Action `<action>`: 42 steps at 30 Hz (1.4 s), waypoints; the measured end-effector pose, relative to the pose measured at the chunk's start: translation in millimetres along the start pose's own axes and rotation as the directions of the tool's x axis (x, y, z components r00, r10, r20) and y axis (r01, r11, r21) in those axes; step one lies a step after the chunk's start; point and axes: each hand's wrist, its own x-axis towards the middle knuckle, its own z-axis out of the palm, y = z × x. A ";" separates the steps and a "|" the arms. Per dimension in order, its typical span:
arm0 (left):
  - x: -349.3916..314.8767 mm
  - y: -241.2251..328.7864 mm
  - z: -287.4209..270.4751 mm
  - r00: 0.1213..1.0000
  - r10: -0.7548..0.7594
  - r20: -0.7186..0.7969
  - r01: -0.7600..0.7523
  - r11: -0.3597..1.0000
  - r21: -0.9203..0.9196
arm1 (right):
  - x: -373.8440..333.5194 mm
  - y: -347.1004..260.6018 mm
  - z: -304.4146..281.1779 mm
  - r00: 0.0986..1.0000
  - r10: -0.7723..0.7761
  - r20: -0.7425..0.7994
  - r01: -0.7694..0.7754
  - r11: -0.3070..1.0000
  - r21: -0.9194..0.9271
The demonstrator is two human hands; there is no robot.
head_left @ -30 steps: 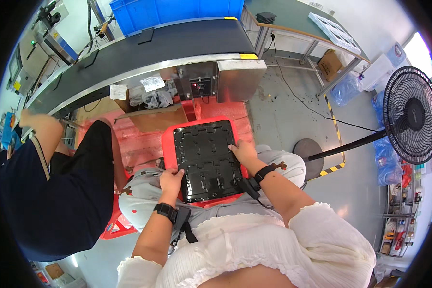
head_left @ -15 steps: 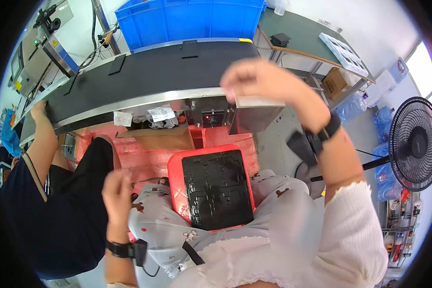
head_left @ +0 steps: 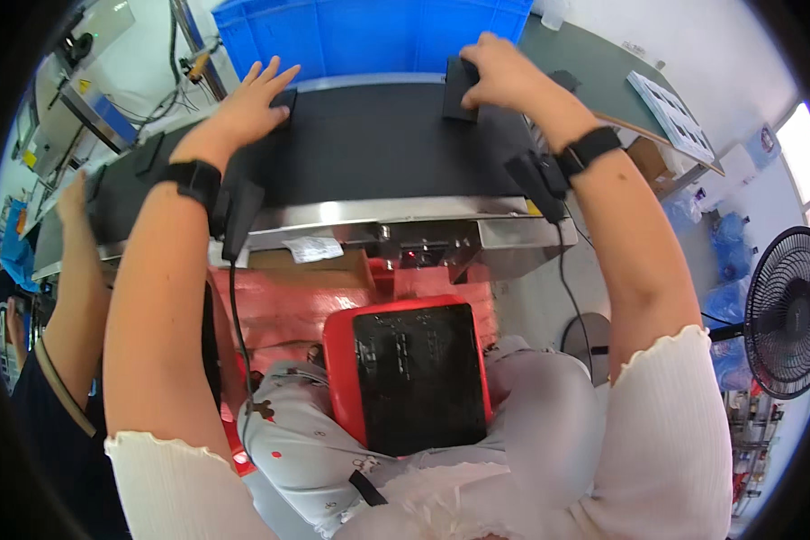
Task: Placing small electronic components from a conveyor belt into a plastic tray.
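My left hand [head_left: 254,101] is over the black conveyor belt [head_left: 360,148], fingers spread. Its thumb is at the edge of a thin black flat piece [head_left: 286,104], and I cannot tell whether it presses on it. At the belt's right end, my right hand [head_left: 497,74] grips another black flat piece [head_left: 457,90] between thumb and fingers, tilted over the belt. Both wrists wear black bands with a cabled block. Between my knees a black panel [head_left: 420,378] with raised shapes lies on a red stool [head_left: 344,378].
Behind the belt stands a blue crate [head_left: 369,40]. A co-worker's arm [head_left: 74,261] reaches to the belt at left, near more black pieces [head_left: 150,155]. A green table [head_left: 594,90] with a white tray [head_left: 670,117] is at back right. A black fan [head_left: 786,310] stands at right.
Both my hands have moved forward over the belt, the left from beside my lap, the right from the belt's front edge. A black piece is now in my right hand. The view has shifted slightly.
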 end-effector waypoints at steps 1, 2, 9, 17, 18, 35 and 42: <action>16.1 15.2 -9.9 0.951 -0.030 0.309 0.061 0.994 -0.090 | -14.1 11.3 -7.5 0.987 -0.091 -0.136 0.101 0.993 0.069; 27.1 22.8 -14.1 0.804 -0.031 0.594 0.143 0.979 -0.143 | -27.4 17.8 -17.5 0.945 -0.171 -0.280 0.214 0.968 0.133; 22.9 31.2 -33.2 0.813 0.031 0.581 0.087 0.981 -0.175 | -157.8 -77.9 -58.2 0.961 -0.197 -0.194 0.272 0.549 0.790; 0.4 84.9 -36.2 0.912 -0.063 0.405 0.217 0.913 -0.346 | -262.7 -146.0 165.5 0.884 -0.276 0.377 -0.220 0.467 0.856; -11.6 95.8 -43.4 0.937 -0.036 0.346 0.182 0.898 -0.400 | -275.2 -149.1 182.7 0.919 -0.191 0.346 -0.185 0.565 0.804; -267.7 200.0 60.0 0.876 0.211 0.433 -0.031 0.922 -0.386 | -345.5 -184.3 149.8 0.937 -0.267 0.227 0.124 0.857 0.500; -293.7 204.7 74.9 0.817 0.242 0.524 -0.009 0.913 -0.409 | -305.7 -140.5 81.3 0.927 -0.279 0.252 -0.008 0.654 0.756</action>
